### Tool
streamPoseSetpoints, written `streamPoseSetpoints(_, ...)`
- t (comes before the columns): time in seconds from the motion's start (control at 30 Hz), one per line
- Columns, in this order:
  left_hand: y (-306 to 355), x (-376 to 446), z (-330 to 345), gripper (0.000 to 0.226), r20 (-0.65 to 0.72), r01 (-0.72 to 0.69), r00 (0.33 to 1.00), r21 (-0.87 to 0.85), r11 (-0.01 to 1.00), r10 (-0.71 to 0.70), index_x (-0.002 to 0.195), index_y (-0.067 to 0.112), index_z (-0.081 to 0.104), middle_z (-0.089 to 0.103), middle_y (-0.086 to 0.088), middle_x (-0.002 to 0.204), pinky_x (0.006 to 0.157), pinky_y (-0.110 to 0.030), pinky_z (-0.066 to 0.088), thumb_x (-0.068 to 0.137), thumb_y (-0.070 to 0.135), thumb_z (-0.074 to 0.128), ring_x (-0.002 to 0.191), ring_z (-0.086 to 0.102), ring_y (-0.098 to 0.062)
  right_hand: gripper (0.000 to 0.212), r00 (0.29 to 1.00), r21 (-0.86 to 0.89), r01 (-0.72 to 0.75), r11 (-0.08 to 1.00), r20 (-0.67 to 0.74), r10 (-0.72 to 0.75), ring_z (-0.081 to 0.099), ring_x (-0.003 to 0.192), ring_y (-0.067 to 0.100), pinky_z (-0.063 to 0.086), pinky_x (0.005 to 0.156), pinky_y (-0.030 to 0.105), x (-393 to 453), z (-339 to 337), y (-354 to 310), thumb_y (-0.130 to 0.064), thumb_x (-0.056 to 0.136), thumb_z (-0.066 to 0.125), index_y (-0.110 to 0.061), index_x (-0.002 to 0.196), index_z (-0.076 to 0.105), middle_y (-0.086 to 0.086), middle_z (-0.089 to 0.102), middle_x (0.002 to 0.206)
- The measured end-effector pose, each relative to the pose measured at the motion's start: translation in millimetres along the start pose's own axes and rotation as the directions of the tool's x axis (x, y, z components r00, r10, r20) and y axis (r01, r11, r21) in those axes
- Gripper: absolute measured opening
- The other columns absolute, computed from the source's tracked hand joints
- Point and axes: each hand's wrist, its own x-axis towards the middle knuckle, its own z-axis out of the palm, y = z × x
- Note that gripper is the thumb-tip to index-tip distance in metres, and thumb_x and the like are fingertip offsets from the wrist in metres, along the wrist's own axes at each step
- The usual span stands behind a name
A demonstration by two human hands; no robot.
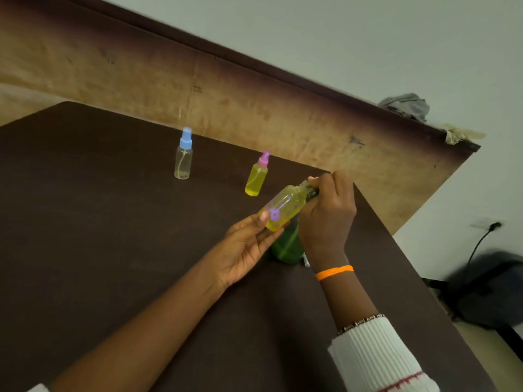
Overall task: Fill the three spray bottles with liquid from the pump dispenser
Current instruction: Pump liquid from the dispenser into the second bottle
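Note:
My left hand point(243, 247) holds a small bottle point(284, 207) full of yellow liquid, with purple flower marks, tilted above the table. My right hand point(328, 213) grips its neck and cap at the upper end. Just beneath them stands the green pump dispenser point(287, 247), mostly hidden by both hands. A spray bottle with a pink cap point(257, 176), filled with yellow liquid, stands upright behind. Farther left stands a clear, nearly empty spray bottle with a blue cap point(184, 157).
The dark brown table point(113, 236) fills most of the view, its right edge running down past my right arm. A wooden board point(254, 108) leans behind it. A dark chair point(492, 290) and a wall socket with cable point(492, 226) are at the right.

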Motion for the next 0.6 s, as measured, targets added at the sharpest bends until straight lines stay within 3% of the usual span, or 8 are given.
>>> streamPoseSetpoints(0.13, -1.2, 0.1, -0.8, 0.070, 0.002, 0.003, 1.000, -0.017, 1.000, -0.003, 0.113, -0.005, 0.058, 0.063, -0.020, 0.118, 0.075, -0.026, 0.057, 0.056, 0.021, 0.086, 0.106, 0.064, -0.024, 0.023, 1.000, 0.002, 0.000, 1.000, 0.017, 0.000, 0.042, 0.070, 0.021, 0.037, 0.057, 0.030, -2.1, -2.1, 3.2, 0.002, 0.081, 0.039, 0.002, 0.067, 0.057, 0.015, 0.052, 0.069)
streamPoseSetpoints(0.27, 1.4, -4.7, 10.5, 0.039, -0.016, 0.005, 1.000, 0.015, 1.000, -0.005, 0.109, -0.002, 0.059, 0.068, -0.016, 0.108, 0.075, -0.024, 0.057, 0.075, 0.017, 0.057, 0.094, 0.069, -0.023, 0.029, 0.997, 0.032, -0.009, 0.999, 0.076, 0.006, 0.053, 0.072, 0.027, 0.040, 0.063, 0.027, 2.5, -13.0, 3.7, -0.003, 0.079, 0.034, 0.003, 0.075, 0.062, 0.014, 0.056, 0.075)
streamPoseSetpoints(0.43, 5.9, -6.4, 14.1, 0.026, -0.020, 0.025, 0.999, -0.038, 0.999, -0.025, 0.108, -0.002, 0.058, 0.070, -0.018, 0.102, 0.071, -0.029, 0.059, 0.092, 0.014, 0.045, 0.088, 0.070, -0.028, 0.040, 0.989, 0.063, -0.044, 0.997, 0.141, 0.035, 0.057, 0.083, 0.028, 0.043, 0.072, 0.024, 2.5, -17.4, 2.5, -0.006, 0.076, 0.030, 0.003, 0.092, 0.066, 0.014, 0.060, 0.087)
streamPoseSetpoints(0.6, 6.3, -3.1, 14.0, 0.026, -0.023, 0.030, 0.999, -0.041, 0.999, -0.031, 0.108, -0.001, 0.058, 0.070, -0.019, 0.100, 0.069, -0.030, 0.059, 0.094, 0.014, 0.043, 0.084, 0.071, -0.028, 0.043, 0.990, 0.055, -0.053, 0.997, 0.133, 0.046, 0.055, 0.087, 0.024, 0.042, 0.074, 0.022, -2.3, -16.7, 2.4, -0.007, 0.077, 0.029, 0.002, 0.100, 0.065, 0.013, 0.059, 0.092)
